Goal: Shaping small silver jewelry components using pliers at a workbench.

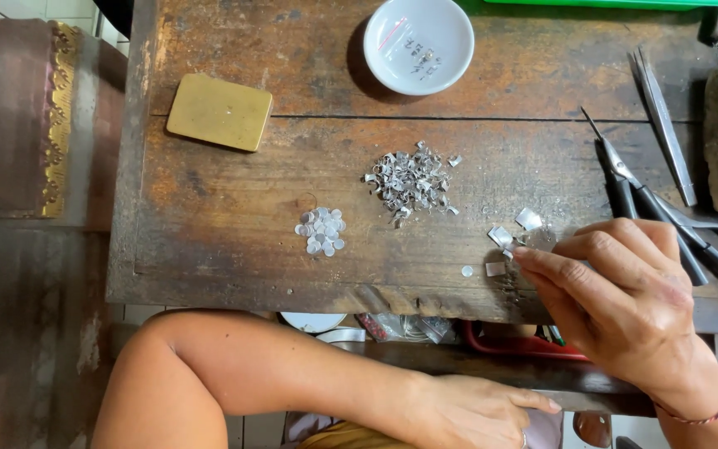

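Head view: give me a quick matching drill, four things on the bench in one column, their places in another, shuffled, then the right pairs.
Things:
1. white bowl
2. brass block
3. round silver discs
4. black-handled pliers

Places:
A. right edge of the bench, beside the right hand
B. top middle of the bench
C. left of the curled metal scraps
D. upper left of the bench

Pairs: 1-B, 2-D, 3-C, 4-A
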